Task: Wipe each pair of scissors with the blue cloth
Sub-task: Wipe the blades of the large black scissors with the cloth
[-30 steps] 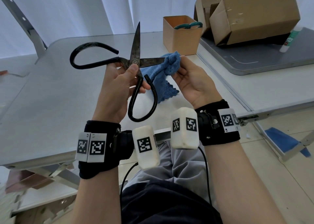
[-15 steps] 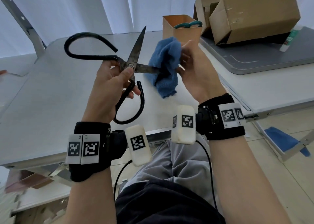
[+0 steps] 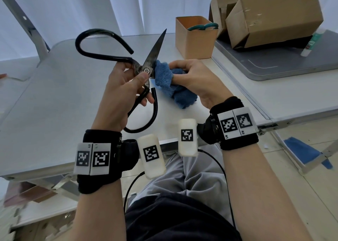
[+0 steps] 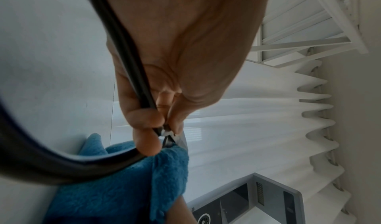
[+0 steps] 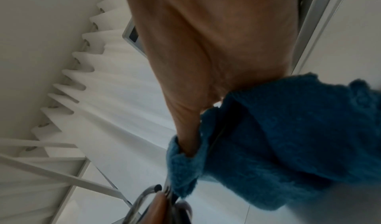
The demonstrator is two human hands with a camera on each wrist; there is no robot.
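Large black scissors [image 3: 144, 68] with wide loop handles are held up above the white table [image 3: 45, 98], blades spread. My left hand [image 3: 126, 87] grips them at the pivot, thumb on the rivet, fingers round the lower handle [image 4: 128, 64]. One blade points up and away; the other is wrapped in the blue cloth [image 3: 175, 87]. My right hand [image 3: 193, 78] grips the bunched cloth [image 5: 278, 138] against that blade, close to the pivot. In the left wrist view the blue cloth [image 4: 123, 183] sits just beyond my fingertips. Another pair with teal handles [image 3: 203, 27] stands in a small cardboard box [image 3: 195, 37].
Bigger cardboard boxes [image 3: 270, 15] lie on a grey tabletop [image 3: 283, 61] at the back right, beside a glue stick [image 3: 311, 43]. White curtains hang behind. A blue item [image 3: 301, 153] lies on the floor at the right. My lap is below the table edge.
The right hand slid the cloth along the blade toward the pivot and dropped lower. The left hand tilted the scissors, raising the upper handle loop and leaning the free blade to the right.
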